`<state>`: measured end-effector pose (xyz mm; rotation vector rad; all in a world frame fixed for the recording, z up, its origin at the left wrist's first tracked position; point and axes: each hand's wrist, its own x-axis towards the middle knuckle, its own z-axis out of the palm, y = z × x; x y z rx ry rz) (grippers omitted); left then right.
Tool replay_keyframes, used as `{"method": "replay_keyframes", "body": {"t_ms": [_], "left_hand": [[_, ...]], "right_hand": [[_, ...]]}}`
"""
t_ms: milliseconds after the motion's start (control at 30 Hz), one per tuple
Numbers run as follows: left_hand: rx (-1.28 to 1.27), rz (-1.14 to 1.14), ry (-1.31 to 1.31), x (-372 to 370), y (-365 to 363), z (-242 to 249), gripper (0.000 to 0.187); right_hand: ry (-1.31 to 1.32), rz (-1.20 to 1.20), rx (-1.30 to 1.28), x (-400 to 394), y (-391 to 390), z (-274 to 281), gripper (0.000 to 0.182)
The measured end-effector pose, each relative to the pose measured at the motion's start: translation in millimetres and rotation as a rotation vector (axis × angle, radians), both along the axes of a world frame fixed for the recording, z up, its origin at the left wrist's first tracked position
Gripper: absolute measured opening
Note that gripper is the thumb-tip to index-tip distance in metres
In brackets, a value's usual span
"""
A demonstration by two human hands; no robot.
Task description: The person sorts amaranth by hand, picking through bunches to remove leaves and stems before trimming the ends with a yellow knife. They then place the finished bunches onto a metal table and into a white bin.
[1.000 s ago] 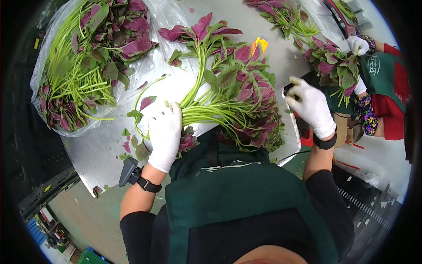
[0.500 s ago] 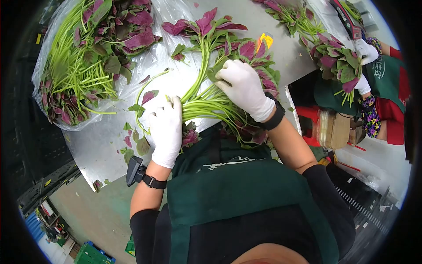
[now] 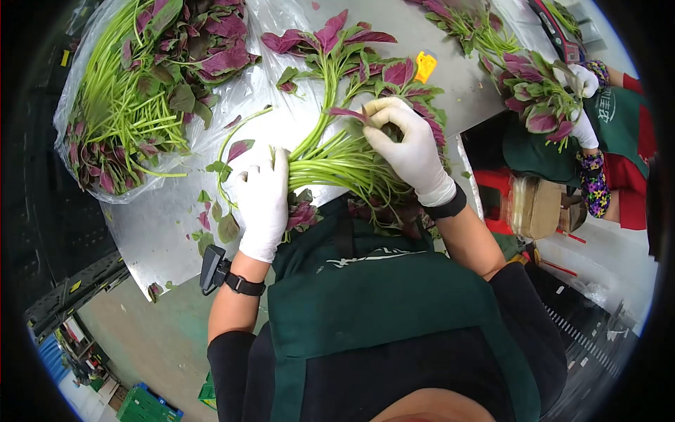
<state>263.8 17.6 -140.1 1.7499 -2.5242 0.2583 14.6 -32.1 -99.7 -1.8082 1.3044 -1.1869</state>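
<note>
A bunch of red amaranth (image 3: 337, 171) lies across the metal table in front of me, green stems toward the left and purple-green leaves toward the right. My left hand (image 3: 264, 200), in a white glove, is closed round the cut ends of the stems. Over the leafy side, my right hand (image 3: 409, 148), also gloved, pinches a single purple amaranth leaf (image 3: 347, 113) between thumb and fingers. More amaranth stalks (image 3: 329, 67) lie just beyond the bunch, their leaves pointing away from me.
A large amaranth heap (image 3: 119, 98) sits in a clear plastic bag (image 3: 69, 151) at left. Loose leaf scraps (image 3: 227, 229) dot the metal table (image 3: 140, 243). Beyond my right hand lies a yellow object (image 3: 425, 67). A co-worker at right holds another amaranth bunch (image 3: 538, 98) near cardboard boxes (image 3: 534, 205).
My right hand has drawn back a little to the right and now shows a purple leaf in its pinch. My left hand stays on the stems. The co-worker's bunch has tilted.
</note>
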Motion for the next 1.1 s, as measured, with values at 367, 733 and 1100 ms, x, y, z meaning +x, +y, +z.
{"method": "replay_keyframes", "body": {"t_ms": [367, 733, 1100], "left_hand": [[-0.046, -0.007, 0.139, 4.9, 9.4, -1.8, 0.062], [-0.191, -0.045, 0.189, 10.3, 12.9, 0.7, 0.049], [-0.195, -0.058, 0.254, 10.2, 10.5, -0.9, 0.059]], "right_hand": [[0.706, 0.166, -0.412, 1.8, -7.6, 7.4, 0.016], [0.651, 0.423, -0.025, 3.7, -8.2, 9.5, 0.021], [0.826, 0.331, -0.375, 11.2, -9.9, 29.2, 0.008]]}}
